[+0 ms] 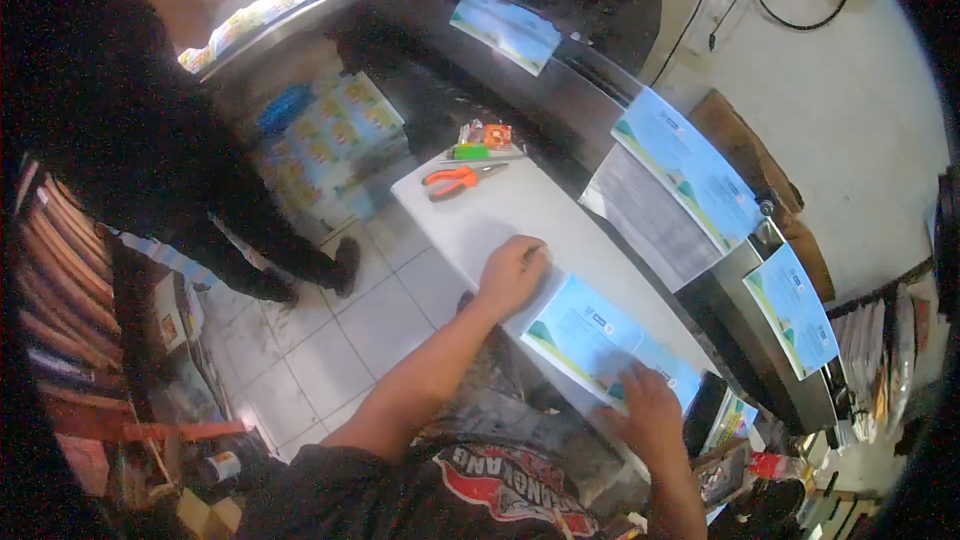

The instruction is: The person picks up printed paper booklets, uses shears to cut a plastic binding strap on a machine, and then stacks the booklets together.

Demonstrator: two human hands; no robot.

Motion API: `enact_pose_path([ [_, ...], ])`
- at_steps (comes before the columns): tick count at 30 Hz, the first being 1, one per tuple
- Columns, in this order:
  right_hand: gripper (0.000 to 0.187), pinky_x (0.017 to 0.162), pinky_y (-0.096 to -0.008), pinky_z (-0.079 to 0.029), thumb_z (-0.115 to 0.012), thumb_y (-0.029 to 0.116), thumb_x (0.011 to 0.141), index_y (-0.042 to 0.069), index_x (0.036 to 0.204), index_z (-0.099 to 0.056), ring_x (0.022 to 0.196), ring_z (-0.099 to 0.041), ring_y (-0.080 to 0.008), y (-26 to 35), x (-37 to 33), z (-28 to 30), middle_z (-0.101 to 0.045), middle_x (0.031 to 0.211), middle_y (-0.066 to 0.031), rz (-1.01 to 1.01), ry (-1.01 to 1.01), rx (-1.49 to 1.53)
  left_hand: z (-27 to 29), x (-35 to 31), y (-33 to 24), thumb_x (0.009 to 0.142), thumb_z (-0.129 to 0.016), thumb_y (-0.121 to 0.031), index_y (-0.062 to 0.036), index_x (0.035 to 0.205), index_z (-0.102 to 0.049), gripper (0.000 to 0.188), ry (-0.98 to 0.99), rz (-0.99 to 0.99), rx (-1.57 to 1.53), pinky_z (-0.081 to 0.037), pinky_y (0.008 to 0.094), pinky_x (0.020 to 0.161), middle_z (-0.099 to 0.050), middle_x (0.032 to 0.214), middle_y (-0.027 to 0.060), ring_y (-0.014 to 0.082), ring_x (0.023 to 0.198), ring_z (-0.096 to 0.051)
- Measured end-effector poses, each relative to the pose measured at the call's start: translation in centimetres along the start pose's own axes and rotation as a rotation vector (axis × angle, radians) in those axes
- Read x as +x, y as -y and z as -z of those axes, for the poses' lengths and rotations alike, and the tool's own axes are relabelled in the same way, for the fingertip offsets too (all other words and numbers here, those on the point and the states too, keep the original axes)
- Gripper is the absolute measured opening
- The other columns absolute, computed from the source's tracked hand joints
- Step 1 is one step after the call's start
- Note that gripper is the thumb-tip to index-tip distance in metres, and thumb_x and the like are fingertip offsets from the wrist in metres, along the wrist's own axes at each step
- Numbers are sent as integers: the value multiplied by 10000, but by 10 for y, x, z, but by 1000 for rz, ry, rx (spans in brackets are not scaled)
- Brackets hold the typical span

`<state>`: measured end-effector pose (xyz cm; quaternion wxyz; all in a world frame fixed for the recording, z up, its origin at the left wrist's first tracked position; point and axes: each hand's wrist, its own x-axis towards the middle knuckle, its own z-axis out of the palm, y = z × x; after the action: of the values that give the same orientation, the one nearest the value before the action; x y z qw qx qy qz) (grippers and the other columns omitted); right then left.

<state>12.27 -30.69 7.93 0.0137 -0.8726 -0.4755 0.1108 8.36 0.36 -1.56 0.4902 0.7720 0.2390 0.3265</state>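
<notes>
A stack of blue printed sheets [583, 330] with green corners lies along the near edge of a narrow white table [480, 225]. My left hand [512, 275] is closed at the far left end of the stack, its fingers curled over the table; whatever they hold, if anything, is hidden. Over the right part of the stack, my right hand [648, 408] has its fingers apart and reaches onto the sheets, slightly blurred. Orange-handled pliers [455, 181] lie at the table's far end, beside a small green item [468, 152] and an orange packet [497, 136].
Beyond the table, a dark machine bed carries several blue printed sheets [690, 165] and a grey panel [655, 215]. At left, another person [190, 140] stands on the tiled floor near stacked printed paper [345, 130]. A red-labelled bottle [775, 466] lies at lower right.
</notes>
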Motion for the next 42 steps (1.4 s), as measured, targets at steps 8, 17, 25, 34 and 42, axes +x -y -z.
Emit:
enact_pose_path([
  [8, 520, 919, -432, -495, -742, 243, 788, 74, 1253, -581, 1077, -627, -329, -9, 11, 27, -642, 1217, -143, -28, 91, 148, 4, -1, -4, 905, -615, -219, -7, 1029, -667, 251, -10, 12, 11, -527, 378, 743, -667, 1000, 185, 319, 844, -663],
  [17, 284, 711, -454, -521, -581, 104, 828, 94, 1085, -702, 825, -668, -365, -56, 12, 42, -693, 888, -173, -101, -268, 21, 6, -2, -4, 898, -617, -227, -2, 1025, -668, 263, -10, -19, -27, -522, 380, 744, -662, 977, 187, 315, 832, -657],
  [25, 461, 956, -393, -487, -451, -73, 862, 59, 1275, -608, 1106, -620, -329, -193, 10, 152, -634, 1225, -183, -361, -1274, -322, 6, -1, 1, 895, -624, -224, -3, 1020, -665, 257, -39, -7, -20, -518, 377, 733, -663, 938, 185, 306, 813, -656],
  [34, 359, 918, -432, -487, -521, 34, 849, 22, 1191, -629, 1080, -613, -378, -237, -11, 23, -636, 1200, -200, -542, -618, -167, 7, -3, -2, 901, -621, -215, -13, 1011, -660, 234, -51, -78, -7, -517, 393, 733, -660, 931, 189, 327, 830, -653],
  [42, 742, 991, -441, -454, -783, 362, 731, 53, 1346, -506, 1206, -532, -353, -2, 4, 6, -531, 1363, -176, -25, -200, -44, 5, -3, 0, 901, -623, -211, -5, 1006, -663, 235, -49, -50, 1, -530, 388, 723, -660, 936, 188, 324, 832, -660],
])
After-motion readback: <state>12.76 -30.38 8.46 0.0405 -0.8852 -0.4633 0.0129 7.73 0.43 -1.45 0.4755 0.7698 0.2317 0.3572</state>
